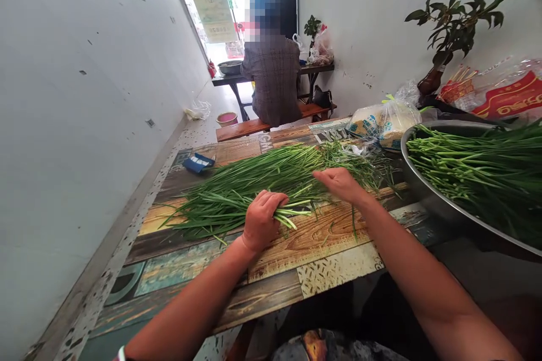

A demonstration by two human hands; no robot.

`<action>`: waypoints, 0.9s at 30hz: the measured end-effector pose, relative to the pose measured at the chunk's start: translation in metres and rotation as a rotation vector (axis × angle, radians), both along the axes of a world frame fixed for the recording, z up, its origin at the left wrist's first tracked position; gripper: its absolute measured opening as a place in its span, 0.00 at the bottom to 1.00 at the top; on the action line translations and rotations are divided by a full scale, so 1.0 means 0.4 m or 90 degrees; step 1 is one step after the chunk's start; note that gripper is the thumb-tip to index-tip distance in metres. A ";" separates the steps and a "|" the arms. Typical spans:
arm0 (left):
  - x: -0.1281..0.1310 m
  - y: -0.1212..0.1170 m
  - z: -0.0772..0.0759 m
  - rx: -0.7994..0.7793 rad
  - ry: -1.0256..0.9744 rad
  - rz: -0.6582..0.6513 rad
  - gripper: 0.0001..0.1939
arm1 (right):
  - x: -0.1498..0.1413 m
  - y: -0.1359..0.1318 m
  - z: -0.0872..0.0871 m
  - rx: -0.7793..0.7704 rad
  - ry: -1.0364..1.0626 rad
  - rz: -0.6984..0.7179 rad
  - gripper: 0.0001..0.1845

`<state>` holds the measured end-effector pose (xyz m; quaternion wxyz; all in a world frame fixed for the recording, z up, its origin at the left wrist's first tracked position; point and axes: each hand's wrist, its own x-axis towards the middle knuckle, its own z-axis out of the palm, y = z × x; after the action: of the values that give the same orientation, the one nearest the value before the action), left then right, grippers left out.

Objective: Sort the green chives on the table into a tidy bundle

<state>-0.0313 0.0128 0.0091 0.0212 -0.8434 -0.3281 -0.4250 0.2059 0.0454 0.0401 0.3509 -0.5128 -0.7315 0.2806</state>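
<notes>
My left hand [263,215] is closed round a small bunch of garlic chives [292,215], pale stem ends sticking out to the right and green leaves trailing left over the table. Behind it lies a large pile of garlic chives [258,172], stems to the right. My right hand [339,183] is held just right of that pile, fingers curled together in a pinch; what is between them, if anything, is hidden. Loose trimmings [372,166] are scattered beyond and beside the right hand.
At the right stands a big metal basin [427,180] full of chives. Bagged goods [385,124] and a potted plant [438,67] are behind it. A small blue packet [199,162] lies at the table's far left. A person [275,76] sits at another table beyond.
</notes>
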 end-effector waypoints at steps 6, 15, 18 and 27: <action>0.003 -0.004 0.002 -0.001 0.018 -0.009 0.06 | -0.072 -0.020 -0.013 -0.011 -0.030 0.101 0.30; 0.008 -0.005 0.001 -0.042 0.077 -0.010 0.09 | -0.103 -0.032 -0.023 0.041 -0.065 0.187 0.25; 0.009 -0.007 0.004 -0.058 0.083 -0.022 0.08 | -0.082 -0.018 -0.020 0.051 -0.088 0.199 0.26; -0.016 0.009 0.008 -0.039 -0.060 0.125 0.07 | 0.056 0.015 0.006 0.000 -0.058 0.028 0.22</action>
<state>-0.0376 0.0164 0.0125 0.0218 -0.7867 -0.4223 -0.4498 0.2283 0.0514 0.0427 0.3107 -0.5087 -0.7580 0.2648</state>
